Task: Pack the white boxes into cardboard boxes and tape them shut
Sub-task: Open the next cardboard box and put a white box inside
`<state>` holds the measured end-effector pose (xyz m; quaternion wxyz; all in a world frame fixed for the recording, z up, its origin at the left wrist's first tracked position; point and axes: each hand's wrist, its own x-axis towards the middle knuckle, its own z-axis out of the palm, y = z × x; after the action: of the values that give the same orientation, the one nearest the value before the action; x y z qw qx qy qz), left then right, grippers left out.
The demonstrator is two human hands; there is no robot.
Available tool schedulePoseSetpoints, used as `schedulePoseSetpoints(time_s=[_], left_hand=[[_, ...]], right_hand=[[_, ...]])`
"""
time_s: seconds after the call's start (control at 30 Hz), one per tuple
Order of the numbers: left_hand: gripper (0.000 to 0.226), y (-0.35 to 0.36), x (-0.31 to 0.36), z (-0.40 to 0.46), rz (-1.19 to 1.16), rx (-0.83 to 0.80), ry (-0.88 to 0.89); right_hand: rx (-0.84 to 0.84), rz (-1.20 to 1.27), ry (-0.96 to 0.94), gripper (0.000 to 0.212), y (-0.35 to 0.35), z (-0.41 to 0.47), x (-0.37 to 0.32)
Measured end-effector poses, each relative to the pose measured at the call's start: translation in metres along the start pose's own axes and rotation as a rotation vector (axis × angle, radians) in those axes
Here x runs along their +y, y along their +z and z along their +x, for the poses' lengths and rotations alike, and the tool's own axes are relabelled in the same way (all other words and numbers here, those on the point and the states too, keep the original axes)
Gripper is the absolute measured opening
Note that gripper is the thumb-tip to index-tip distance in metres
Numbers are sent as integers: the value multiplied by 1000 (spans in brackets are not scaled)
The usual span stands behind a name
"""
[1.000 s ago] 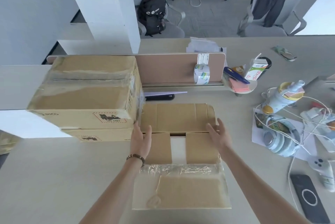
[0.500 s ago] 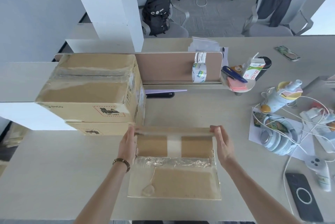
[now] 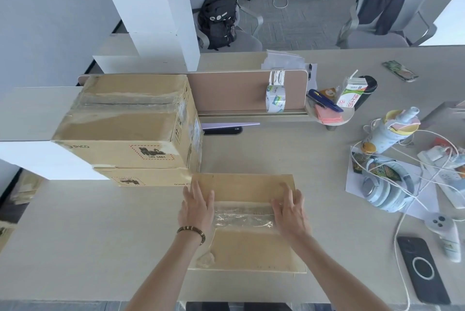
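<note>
Both hands lie flat on top of the cardboard box (image 3: pixel 247 222), which sits on the surface (image 3: pixel 100 247) directly in front of the person. The left hand (image 3: pixel 197 206) presses palm-down near the box's left edge, fingers straight and close together, gripping nothing; a beaded bracelet (image 3: pixel 191 231) circles its wrist. The right hand (image 3: pixel 289 209) presses near the right edge in the same way, fingers extended over the far flap. Between the two hands runs a strip of crinkled clear tape (image 3: pixel 243 215) across the seam where the flaps meet. Just beyond and to the left of the left hand, two stacked sealed cartons (image 3: pixel 125 129) stand, the lower one touching the box's far left corner. Well beyond the right hand, a tape roll (image 3: pixel 275 99) hangs against the divider panel (image 3: pixel 234 92). Off to the right of the right hand lie headphones (image 3: pixel 382 192), tangled white cables, and a dark phone (image 3: pixel 422 275).
</note>
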<state>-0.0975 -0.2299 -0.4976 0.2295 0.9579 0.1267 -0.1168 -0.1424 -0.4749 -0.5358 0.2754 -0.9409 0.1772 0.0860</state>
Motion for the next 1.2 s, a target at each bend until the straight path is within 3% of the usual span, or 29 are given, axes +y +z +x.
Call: schedulePoseSetpoints(time_s=[0.13, 0.53, 0.93, 1.2], left_hand=[[64, 11, -8, -5, -25, 37, -45], [65, 19, -10, 2, 75, 90, -8], [67, 8, -13, 3, 46, -18, 31], [74, 6, -22, 5, -29, -98, 87]], right_hand=[[-29, -83, 50, 62, 7, 0, 4], [-5, -116, 129, 61, -7, -9, -12], [-5, -110, 149, 61, -3, -6, -14], [-31, -92, 131, 82, -1, -3, -10]])
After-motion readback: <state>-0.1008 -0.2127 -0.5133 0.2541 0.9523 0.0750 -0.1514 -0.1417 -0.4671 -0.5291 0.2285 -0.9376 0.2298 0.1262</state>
